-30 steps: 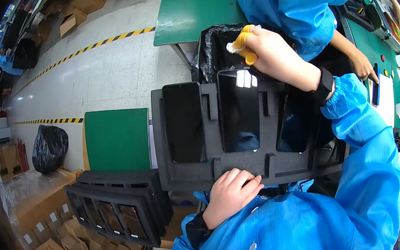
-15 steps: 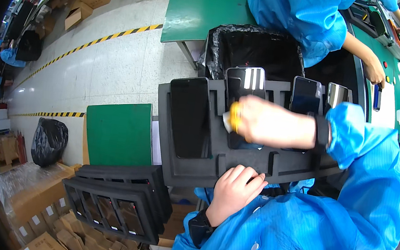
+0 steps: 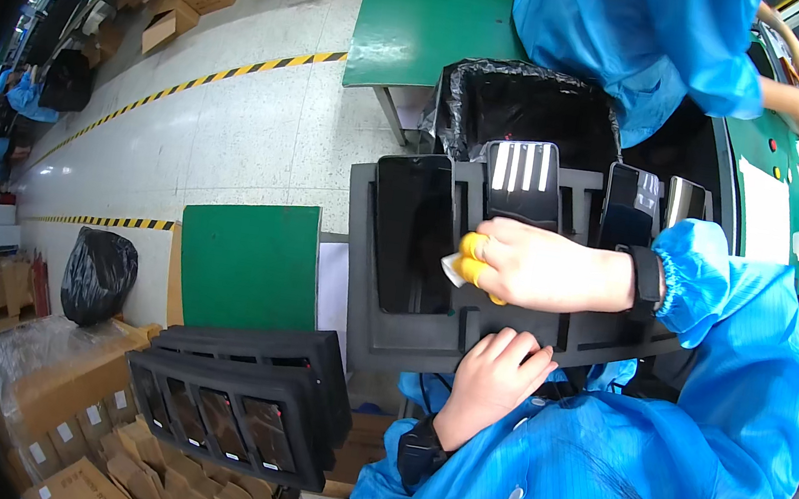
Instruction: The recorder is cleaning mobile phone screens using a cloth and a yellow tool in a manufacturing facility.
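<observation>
A dark grey foam tray (image 3: 369, 326) is held in front of me, with several black phones standing in its slots. My left hand (image 3: 494, 375) grips the tray's near edge from below. My right hand (image 3: 544, 267), with yellow finger cots and a black wrist strap, lies across the tray's middle. Its fingertips pinch a small white scrap of film (image 3: 450, 267) next to the leftmost phone (image 3: 412, 231). The second phone (image 3: 524, 180) stands just above my knuckles. Two more phones (image 3: 629, 209) sit to the right, partly hidden by my blue sleeve.
A black-lined bin (image 3: 529, 105) stands behind the tray, by a green table (image 3: 421, 10). Another person in blue (image 3: 639, 39) works at the conveyor on the right. A stack of filled trays (image 3: 238, 400), a green board (image 3: 251, 265), a black bag (image 3: 98, 276) and cardboard boxes lie at the left.
My right hand has come down from the bin at the back to the tray's middle and now pinches a white scrap. The tray has tilted closer; my left hand keeps its grip.
</observation>
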